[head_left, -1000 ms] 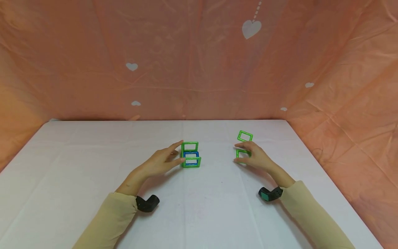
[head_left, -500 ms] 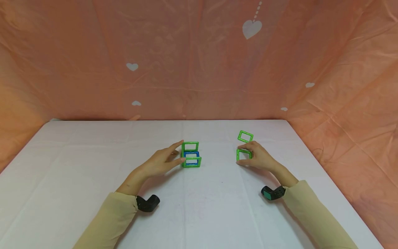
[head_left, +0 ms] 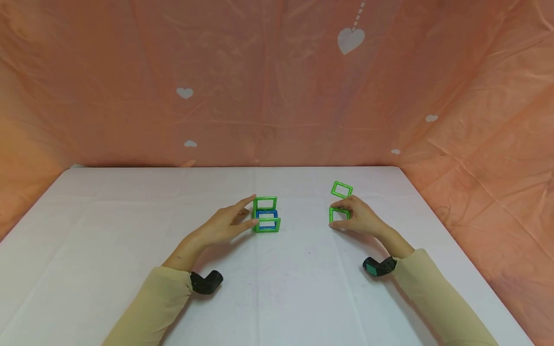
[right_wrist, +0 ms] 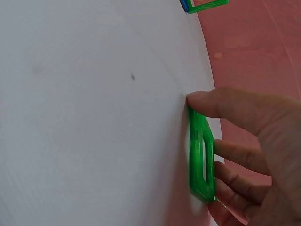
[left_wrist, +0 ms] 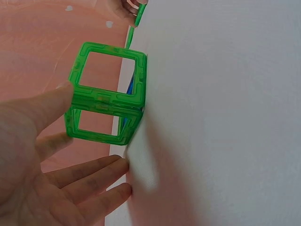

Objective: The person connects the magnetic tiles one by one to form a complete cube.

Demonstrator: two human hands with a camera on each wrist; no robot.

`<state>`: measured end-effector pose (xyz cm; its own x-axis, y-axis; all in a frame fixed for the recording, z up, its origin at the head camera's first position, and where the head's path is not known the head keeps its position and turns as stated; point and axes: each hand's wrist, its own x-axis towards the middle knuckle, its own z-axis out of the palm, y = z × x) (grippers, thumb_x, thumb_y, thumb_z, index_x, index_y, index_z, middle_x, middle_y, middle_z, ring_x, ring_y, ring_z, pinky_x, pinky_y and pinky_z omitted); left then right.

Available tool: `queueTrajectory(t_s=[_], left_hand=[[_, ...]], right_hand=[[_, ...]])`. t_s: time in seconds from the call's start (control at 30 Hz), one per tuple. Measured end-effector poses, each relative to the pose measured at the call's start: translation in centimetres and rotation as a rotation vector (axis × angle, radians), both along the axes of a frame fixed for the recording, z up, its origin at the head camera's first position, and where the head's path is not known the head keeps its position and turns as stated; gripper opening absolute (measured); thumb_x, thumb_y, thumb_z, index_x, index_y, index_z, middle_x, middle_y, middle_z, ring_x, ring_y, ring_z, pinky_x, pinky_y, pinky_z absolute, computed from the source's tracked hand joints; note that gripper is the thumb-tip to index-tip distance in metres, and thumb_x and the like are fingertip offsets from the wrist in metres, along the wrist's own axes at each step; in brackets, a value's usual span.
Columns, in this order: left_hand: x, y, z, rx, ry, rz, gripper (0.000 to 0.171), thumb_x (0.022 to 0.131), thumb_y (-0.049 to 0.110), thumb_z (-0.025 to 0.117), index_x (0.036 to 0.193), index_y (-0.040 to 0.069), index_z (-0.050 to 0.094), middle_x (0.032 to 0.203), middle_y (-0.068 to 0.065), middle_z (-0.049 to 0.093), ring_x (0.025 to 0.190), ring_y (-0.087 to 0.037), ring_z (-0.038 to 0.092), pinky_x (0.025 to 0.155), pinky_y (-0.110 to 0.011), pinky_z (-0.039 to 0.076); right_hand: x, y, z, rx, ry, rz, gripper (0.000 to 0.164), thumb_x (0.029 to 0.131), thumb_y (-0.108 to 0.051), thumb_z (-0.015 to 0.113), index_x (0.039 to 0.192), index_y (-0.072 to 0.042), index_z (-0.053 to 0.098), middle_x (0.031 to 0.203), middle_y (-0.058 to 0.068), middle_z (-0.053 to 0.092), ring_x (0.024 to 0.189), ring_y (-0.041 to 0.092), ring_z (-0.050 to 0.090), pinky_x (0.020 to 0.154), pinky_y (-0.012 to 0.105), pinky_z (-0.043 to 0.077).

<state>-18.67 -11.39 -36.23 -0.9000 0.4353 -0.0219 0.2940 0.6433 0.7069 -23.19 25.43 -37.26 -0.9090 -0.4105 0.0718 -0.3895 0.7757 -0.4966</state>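
Observation:
In the head view, a small structure of green magnetic tiles (head_left: 265, 198) stands around a blue magnetic tile (head_left: 267, 212) near the table's middle. My left hand (head_left: 220, 223) steadies it from the left, thumb at the front tile and index finger at the back one. Up close in the left wrist view, two green sides of the structure (left_wrist: 101, 100) meet along an edge, and the lower fingers spread near the cloth. My right hand (head_left: 363, 220) pinches a single green magnetic tile (right_wrist: 196, 155) between thumb and fingers, low at the tabletop.
Another green magnetic tile (head_left: 342, 183) lies just behind my right hand. White cloth covers the table (head_left: 294, 288). An orange sheet with pale hearts (head_left: 259, 96) hangs along the back and sides.
My right hand has moved slightly right and closed its thumb and fingers onto the near green magnetic tile. The left hand and the structure stay in place.

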Motion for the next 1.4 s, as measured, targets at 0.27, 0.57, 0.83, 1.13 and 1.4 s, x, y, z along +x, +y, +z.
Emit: queueTrajectory(t_s=[0.27,0.57,0.83,1.13,1.4], left_hand=[[0.2,0.0,0.1,0.007,0.005,-0.003,0.066,0.097,0.031,0.056,0.152,0.010,0.026,0.129,-0.026,0.056,0.122,-0.040,0.053,0.104,-0.055,0.039],[0.2,0.0,0.1,0.012,-0.009,-0.002,0.066,0.097,0.032,0.056,0.152,0.010,0.026,0.129,-0.027,0.056,0.120,-0.039,0.055,0.103,-0.054,0.040],[0.2,0.0,0.1,0.018,-0.012,0.003,0.066,0.097,0.033,0.056,0.152,0.011,0.026,0.130,-0.026,0.055,0.120,-0.039,0.055,0.103,-0.054,0.040],[0.1,0.0,0.0,0.021,-0.009,0.001,0.066,0.097,0.033,0.056,0.152,0.012,0.026,0.129,-0.025,0.056,0.120,-0.038,0.055,0.103,-0.053,0.040],[0.1,0.0,0.1,0.019,-0.008,-0.003,0.066,0.097,0.034,0.056,0.152,0.011,0.026,0.129,-0.026,0.056,0.120,-0.039,0.055,0.103,-0.054,0.040]], right_hand=[[0.1,-0.3,0.0,-0.030,0.031,0.022,0.049,0.075,-0.023,0.081,0.115,0.000,0.066,0.114,0.019,0.062,0.107,0.034,0.056,0.093,0.051,0.043],[0.0,-1.1,0.4,-0.137,0.032,0.031,0.051,0.073,-0.021,0.083,0.116,-0.001,0.066,0.112,0.015,0.066,0.104,0.029,0.059,0.090,0.046,0.049],[-0.2,-2.1,0.4,-0.219,-0.017,0.021,0.050,0.077,-0.019,0.080,0.121,-0.003,0.064,0.113,0.013,0.063,0.104,0.027,0.056,0.091,0.045,0.048],[-0.3,-3.0,0.6,-0.319,-0.083,0.037,0.048,0.080,-0.016,0.077,0.123,-0.002,0.062,0.121,0.016,0.063,0.109,0.030,0.056,0.096,0.047,0.045],[-0.1,-3.6,1.0,-0.353,-0.133,0.039,0.050,0.082,-0.018,0.075,0.127,-0.004,0.059,0.124,0.014,0.061,0.115,0.030,0.054,0.100,0.048,0.043]])
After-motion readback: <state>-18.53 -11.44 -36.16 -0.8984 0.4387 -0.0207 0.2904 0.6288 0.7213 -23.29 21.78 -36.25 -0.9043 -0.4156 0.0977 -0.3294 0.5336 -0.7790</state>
